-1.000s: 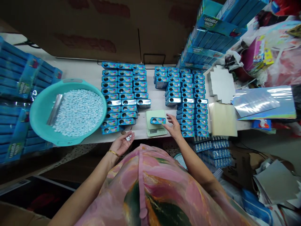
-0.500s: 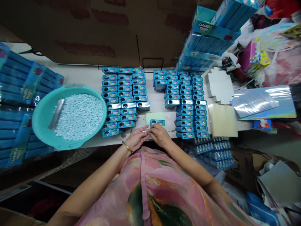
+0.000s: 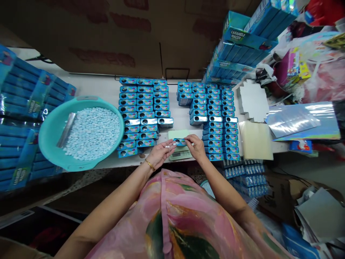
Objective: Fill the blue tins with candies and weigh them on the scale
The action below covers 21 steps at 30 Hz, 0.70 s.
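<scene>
A small blue candy tin (image 3: 180, 142) with a dark round hole at its left end lies over a pale green scale (image 3: 179, 157). My right hand (image 3: 196, 146) grips the tin's right end between thumb and fingers. Palm up, my left hand (image 3: 159, 154) cups a few pale candies (image 3: 167, 146), its fingertips beside the tin's left end. One candy shows near the tin's hole. To the left, a turquoise basin (image 3: 48, 144) holds a heap of pale blue candies (image 3: 93, 133) and a metal scoop (image 3: 67, 129).
Rows of blue tins (image 3: 144, 108) stand left of the scale, and more rows (image 3: 214, 118) stand right. Stacked display boxes (image 3: 237, 50) rise at the back right. White card pieces (image 3: 253, 100) and yellowish sheets (image 3: 254, 140) lie farther right. A large cardboard box (image 3: 121, 39) backs the table.
My right hand has moved right, away from my left palm, and taken hold of the tin's right end. My left hand has opened flatter, showing the candies. More of the scale shows.
</scene>
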Tool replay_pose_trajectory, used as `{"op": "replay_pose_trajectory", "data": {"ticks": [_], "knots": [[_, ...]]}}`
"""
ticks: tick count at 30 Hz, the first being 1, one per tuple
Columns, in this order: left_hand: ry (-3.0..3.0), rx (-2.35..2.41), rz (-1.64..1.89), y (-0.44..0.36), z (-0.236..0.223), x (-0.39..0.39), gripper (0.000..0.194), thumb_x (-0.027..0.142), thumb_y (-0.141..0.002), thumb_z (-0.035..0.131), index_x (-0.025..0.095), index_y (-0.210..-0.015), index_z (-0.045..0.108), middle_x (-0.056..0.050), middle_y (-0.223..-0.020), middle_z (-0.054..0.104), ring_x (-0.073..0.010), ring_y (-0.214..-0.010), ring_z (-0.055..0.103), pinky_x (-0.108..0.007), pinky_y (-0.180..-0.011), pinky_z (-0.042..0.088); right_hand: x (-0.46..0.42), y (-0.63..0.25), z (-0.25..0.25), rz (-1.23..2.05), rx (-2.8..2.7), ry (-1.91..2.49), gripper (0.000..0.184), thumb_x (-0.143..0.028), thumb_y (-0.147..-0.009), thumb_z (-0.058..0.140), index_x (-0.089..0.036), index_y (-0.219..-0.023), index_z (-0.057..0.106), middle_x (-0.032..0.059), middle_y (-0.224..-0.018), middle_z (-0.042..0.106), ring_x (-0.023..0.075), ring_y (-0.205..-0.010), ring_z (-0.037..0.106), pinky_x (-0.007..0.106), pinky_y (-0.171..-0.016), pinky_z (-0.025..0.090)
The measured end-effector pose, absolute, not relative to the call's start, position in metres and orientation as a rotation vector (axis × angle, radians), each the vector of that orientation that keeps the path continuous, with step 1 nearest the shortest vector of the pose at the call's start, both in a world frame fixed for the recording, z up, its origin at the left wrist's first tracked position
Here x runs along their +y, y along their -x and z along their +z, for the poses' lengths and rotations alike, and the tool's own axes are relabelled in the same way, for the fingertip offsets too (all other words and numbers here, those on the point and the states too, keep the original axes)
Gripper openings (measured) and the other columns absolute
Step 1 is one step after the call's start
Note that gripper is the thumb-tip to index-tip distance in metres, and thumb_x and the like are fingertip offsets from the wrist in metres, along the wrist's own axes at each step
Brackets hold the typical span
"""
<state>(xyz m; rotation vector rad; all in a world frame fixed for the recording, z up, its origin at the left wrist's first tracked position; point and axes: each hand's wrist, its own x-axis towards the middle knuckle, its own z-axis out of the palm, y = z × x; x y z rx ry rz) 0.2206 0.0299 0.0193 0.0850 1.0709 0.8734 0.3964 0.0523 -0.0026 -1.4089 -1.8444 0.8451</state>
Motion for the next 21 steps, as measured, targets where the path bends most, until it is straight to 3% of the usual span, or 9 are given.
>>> {"op": "replay_pose_trajectory", "data": {"ticks": [8,14,18,21], "knots": [[-0.123,1.129,0.889,-0.225,0.027,0.04,0.03,-0.002,-0.064,0.058,0.011,-0.091,0.063,-0.012,-0.107,0.059,-0.0156,-0.091,0.059,-0.022,-0.077,0.047,0.05,-0.404,-0.006,0.827,-1.8,1.444,0.017,-0.025,-0.081,0.045,-0.021,-0.084,0.062,0.0043,-0.084,0.059,0.0156,-0.081,0.055,0.029,-0.075,0.045],[-0.087,1.139,1.016,-0.189,0.022,0.036,0.024,-0.001,-0.069,0.052,0.01,-0.088,0.062,-0.009,-0.081,0.065,-0.0114,-0.075,0.061,-0.018,-0.066,0.049,0.049,-0.416,-0.009,0.839,-1.739,1.495,0.019,-0.028,-0.079,0.048,-0.022,-0.093,0.06,0.0048,-0.088,0.057,0.0141,-0.075,0.054,0.028,-0.066,0.046],[-0.005,1.204,1.006,-0.149,0.009,0.011,0.019,0.002,-0.073,0.049,0.011,-0.083,0.062,-0.005,-0.068,0.062,-0.0081,-0.058,0.058,-0.013,-0.048,0.047,0.049,-0.425,-0.014,0.903,-1.84,1.479,0.04,-0.031,-0.072,0.057,-0.024,-0.111,0.049,0.0067,-0.106,0.051,0.0178,-0.09,0.051,0.03,-0.071,0.046],[0.139,1.268,1.006,-0.132,-0.003,-0.016,0.021,0.0,-0.076,0.043,0.01,-0.08,0.061,-0.007,-0.068,0.061,-0.0085,-0.057,0.058,-0.014,-0.047,0.047,0.049,-0.425,-0.019,0.944,-1.976,1.44,0.055,-0.032,-0.068,0.062,-0.026,-0.119,0.042,0.0073,-0.117,0.046,0.0211,-0.103,0.046,0.036,-0.082,0.042]]}}
